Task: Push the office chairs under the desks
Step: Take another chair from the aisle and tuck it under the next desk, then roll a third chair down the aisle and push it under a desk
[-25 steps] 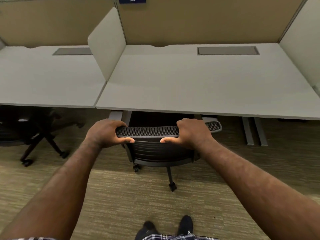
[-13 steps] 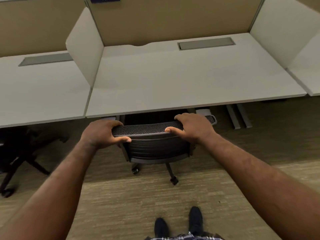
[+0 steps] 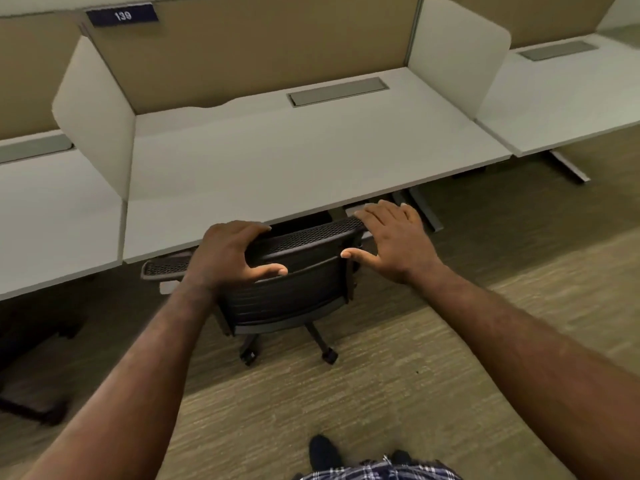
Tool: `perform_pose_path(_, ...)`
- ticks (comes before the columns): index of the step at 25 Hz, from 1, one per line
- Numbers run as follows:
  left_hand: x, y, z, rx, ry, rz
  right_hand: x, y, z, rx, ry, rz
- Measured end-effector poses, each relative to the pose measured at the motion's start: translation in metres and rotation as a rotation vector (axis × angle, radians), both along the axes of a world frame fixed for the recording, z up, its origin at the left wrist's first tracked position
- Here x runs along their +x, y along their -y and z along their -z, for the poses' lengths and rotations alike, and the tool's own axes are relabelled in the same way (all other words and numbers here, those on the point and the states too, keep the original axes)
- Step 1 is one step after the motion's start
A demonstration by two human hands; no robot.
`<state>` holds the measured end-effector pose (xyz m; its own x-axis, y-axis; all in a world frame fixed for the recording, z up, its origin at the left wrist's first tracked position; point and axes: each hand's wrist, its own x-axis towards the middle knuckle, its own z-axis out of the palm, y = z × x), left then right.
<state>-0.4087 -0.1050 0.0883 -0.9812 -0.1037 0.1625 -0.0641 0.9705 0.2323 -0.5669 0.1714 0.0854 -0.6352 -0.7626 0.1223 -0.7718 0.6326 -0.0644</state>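
A black mesh office chair (image 3: 294, 296) stands with its seat under the white desk (image 3: 311, 161); its backrest is at the desk's front edge and two casters show on the carpet. My left hand (image 3: 228, 254) lies over the left part of the backrest's top edge, fingers curled over it and thumb stretched along the back. My right hand (image 3: 391, 237) is at the top edge's right end with flat, spread fingers and grips nothing. Whether it still touches the chair is unclear.
White dividers (image 3: 93, 126) separate this desk from neighbouring desks on the left (image 3: 52, 216) and right (image 3: 561, 102). A dark chair base (image 3: 34, 393) sits under the left desk. Metal desk legs (image 3: 568, 168) stand at right. My shoes (image 3: 325, 452) are on the carpet.
My right hand has let go of the backrest and opened its fingers. My left thumb has loosened. The view has swung left, so the desk appears shifted right and tilted.
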Motion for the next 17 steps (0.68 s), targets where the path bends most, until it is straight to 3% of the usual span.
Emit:
perform_pose_path(7, -0.074, -0.135, -0.011, -0.024, -0.107, 0.344, 0.01, -0.144, 0.005, -0.016, -0.015, 0.281)
perform_pose_path(17, -0.131, -0.393, -0.005, -0.031, -0.061, 0.701, 0.066, -0.419, -0.006, -0.013, -0.039, 0.698)
